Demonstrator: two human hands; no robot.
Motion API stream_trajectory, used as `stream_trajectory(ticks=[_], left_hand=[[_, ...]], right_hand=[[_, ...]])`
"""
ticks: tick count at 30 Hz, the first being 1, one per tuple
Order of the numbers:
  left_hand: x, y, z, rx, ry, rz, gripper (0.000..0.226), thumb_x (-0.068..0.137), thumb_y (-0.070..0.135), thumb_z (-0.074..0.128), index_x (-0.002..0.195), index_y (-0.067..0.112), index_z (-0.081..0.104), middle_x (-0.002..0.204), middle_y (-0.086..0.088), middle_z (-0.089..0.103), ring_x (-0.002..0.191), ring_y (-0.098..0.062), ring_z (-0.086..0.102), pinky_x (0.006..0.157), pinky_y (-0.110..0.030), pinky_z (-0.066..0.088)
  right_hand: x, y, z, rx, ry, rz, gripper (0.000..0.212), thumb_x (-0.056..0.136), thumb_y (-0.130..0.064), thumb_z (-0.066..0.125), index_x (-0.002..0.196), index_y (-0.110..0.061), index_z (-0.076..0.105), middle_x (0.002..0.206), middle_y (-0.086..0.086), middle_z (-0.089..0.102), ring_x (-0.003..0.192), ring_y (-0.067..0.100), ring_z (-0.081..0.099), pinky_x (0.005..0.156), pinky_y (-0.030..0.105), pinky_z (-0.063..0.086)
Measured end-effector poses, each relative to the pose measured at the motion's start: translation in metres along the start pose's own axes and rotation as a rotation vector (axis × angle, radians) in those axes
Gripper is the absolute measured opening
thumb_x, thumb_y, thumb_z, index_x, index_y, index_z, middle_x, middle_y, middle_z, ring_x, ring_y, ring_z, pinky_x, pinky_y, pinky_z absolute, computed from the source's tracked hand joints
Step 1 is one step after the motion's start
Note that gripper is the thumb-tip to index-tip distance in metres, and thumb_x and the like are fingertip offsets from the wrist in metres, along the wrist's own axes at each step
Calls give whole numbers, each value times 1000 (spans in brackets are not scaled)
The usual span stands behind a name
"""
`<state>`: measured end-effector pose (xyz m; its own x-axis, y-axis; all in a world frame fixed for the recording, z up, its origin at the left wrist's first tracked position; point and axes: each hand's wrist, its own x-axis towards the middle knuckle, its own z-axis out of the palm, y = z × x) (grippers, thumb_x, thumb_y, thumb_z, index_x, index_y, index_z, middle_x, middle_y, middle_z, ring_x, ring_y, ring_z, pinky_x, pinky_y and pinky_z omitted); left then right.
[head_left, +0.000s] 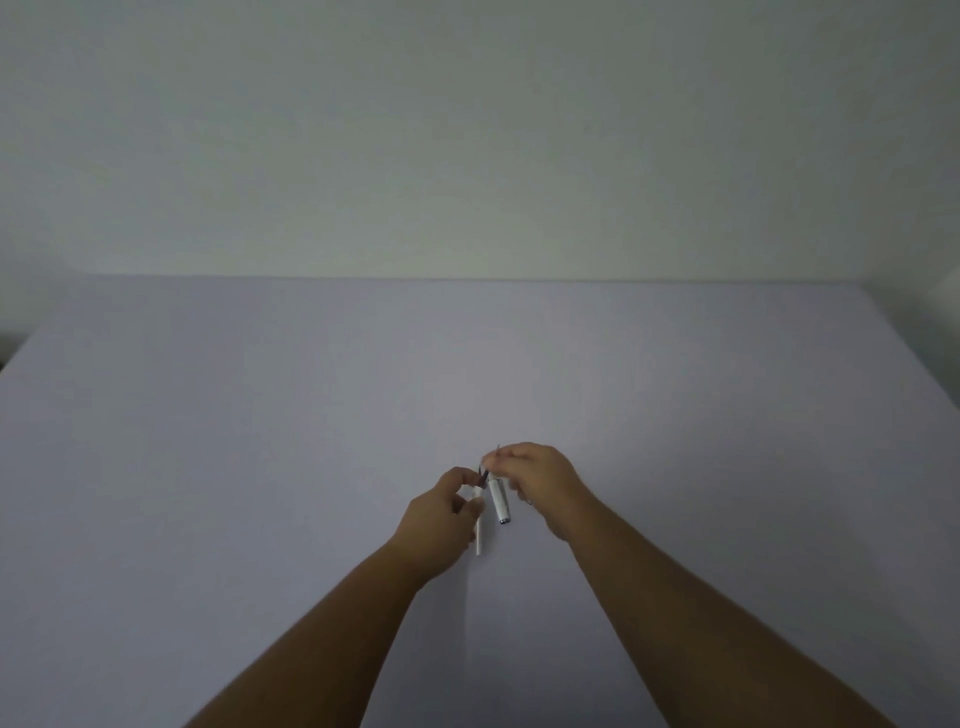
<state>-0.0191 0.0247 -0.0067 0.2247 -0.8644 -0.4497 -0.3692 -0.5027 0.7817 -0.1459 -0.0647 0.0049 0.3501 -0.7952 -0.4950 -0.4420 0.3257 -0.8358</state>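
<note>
Above the middle of the pale purple worktop (249, 447), the left hand (441, 514) pinched a slim white tube (478, 538) between thumb and fingers, with the tube's lower end pointing toward the person. Just beside it, the right hand (540, 480) curled its fingertips round the top of a white pen piece (500, 503) with a silvery lower end. The two pieces hung close together, their upper ends almost meeting.

Head-worn view, looking forward and down, table (260, 467) near, wall (467, 130) beyond
</note>
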Motion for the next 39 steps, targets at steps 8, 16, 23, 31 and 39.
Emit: stream_trajectory(ticks=[8,16,23,31,39], left_hand=[[3,-5,0,-26,65,-55,21,91,30,53,108,19,60,74,5,62,63,-10,61,62,-23,46],[5,-15,1,-59,96,-99,17,88,31,57,98,20,65,73,2,66,66,-12,60,62,-25,45],[5,-16,2,-51,116,-98,17,88,31,58,99,19,66,74,3,66,67,-11,61,63,-25,46],[2,-15,-4,-56,156,-83,19,89,30,57,100,17,65,74,2,65,65,-10,59,62,-25,47],[-2,-24,-14,-7,223,-104,26,90,37,54,104,17,64,80,2,64,75,-16,59,74,-33,54]], right_hand=[[22,-4,-32,-95,299,26,22,87,-16,57,67,-11,63,67,10,60,60,23,53,65,35,51],[15,30,-33,-503,270,34,38,79,-16,68,54,-26,42,81,11,64,89,27,62,73,28,42],[13,36,-30,-417,296,58,10,79,-15,67,85,-6,66,97,14,71,95,28,63,82,31,47],[13,35,-23,-520,336,37,17,85,-20,62,94,-7,63,102,13,66,97,29,60,82,33,48],[-3,16,40,-1004,87,-240,24,91,-24,49,101,-9,64,105,12,65,100,31,61,80,34,47]])
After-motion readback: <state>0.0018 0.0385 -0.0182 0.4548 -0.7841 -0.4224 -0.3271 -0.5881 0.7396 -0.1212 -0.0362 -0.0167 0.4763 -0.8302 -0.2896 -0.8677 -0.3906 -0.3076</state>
